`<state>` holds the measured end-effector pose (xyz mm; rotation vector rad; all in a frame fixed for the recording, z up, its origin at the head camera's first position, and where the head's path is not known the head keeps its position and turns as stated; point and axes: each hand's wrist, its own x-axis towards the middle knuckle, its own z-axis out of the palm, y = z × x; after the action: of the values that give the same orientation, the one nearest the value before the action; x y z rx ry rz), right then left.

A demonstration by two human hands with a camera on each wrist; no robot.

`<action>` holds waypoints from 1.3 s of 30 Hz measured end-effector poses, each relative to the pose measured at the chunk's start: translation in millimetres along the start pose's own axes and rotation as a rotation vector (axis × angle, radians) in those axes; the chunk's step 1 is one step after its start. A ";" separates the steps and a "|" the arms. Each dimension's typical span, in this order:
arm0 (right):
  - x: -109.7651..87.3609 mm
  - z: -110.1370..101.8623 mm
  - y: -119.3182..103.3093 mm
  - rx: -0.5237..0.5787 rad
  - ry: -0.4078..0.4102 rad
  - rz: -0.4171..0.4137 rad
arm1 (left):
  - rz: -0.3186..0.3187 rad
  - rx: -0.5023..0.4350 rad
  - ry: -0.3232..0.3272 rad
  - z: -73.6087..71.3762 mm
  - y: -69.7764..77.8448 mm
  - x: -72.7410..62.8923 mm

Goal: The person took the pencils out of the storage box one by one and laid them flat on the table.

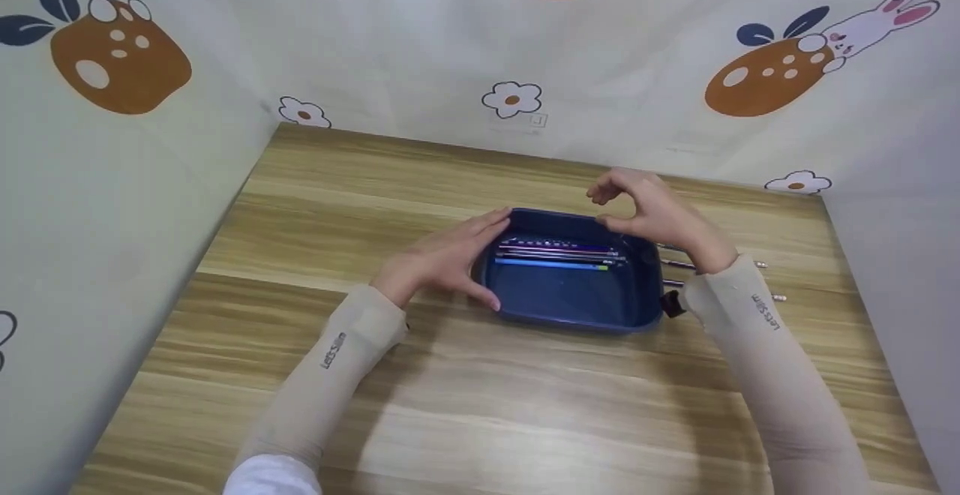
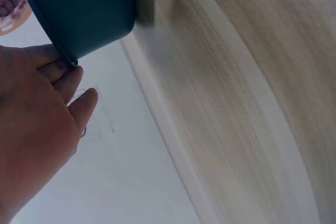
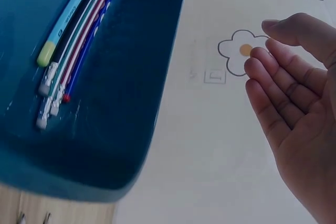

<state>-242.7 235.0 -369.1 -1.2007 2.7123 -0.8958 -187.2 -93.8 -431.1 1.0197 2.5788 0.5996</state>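
The blue box point(image 1: 559, 296) sits on the bench a little right of the middle, open side up, its long sides running left to right. Inside, a bundle of pencils point(image 1: 555, 252) lies along the far half of the floor, parallel to the long sides; the near half of the floor leaves a bare strip up to the near wall. My left hand point(image 1: 448, 256) is spread wide across the left end, fingers straight at the far corner and thumb at the near one, touching the rim. My right hand point(image 1: 651, 208) hangs by the far right corner, fingers gently curved, thumb parted from them and only air between; the right wrist view shows a gap between it and the box wall. Just past the right end, more pencils point(image 1: 673, 283) lie on the bench point(image 1: 555, 412), partly covered by my right wrist and sleeve point(image 1: 784, 397), so I can't count them; in the right wrist view just two tips show, cut off at the bottom. A small dark thing point(image 1: 673, 304) at that wrist is hard to make out. Behind the box a narrow strip of bench runs to the patterned backdrop point(image 1: 420, 52); the stretch to my left is broader, and toward me the bench goes on out of the picture. The left wrist view gives me only the box's outer wall, its inside hidden.
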 end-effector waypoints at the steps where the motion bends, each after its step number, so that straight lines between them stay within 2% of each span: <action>1: 0.9 1.5 -0.2 0.004 -0.001 0.003 | -0.001 -0.003 -0.001 0.0 0.2 0.0; 12: 13.7 17.4 -4.3 0.038 0.013 -0.031 | -0.021 -0.037 -0.007 0.2 -0.3 0.4; 21: 18.4 35.1 -1.8 0.087 -0.001 -0.045 | -0.004 -0.058 -0.002 0.3 -0.5 0.5; 32: 17.1 49.8 -0.4 0.150 -0.088 -0.035 | -0.027 -0.045 -0.011 -0.3 -0.3 0.5; 39: 18.4 55.9 -1.4 0.256 -0.203 0.003 | -0.026 -0.037 -0.007 0.4 -0.3 1.0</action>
<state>-240.0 194.2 -411.4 -1.1638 2.3586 -1.0217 -187.9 -93.2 -431.7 0.9728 2.5609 0.6329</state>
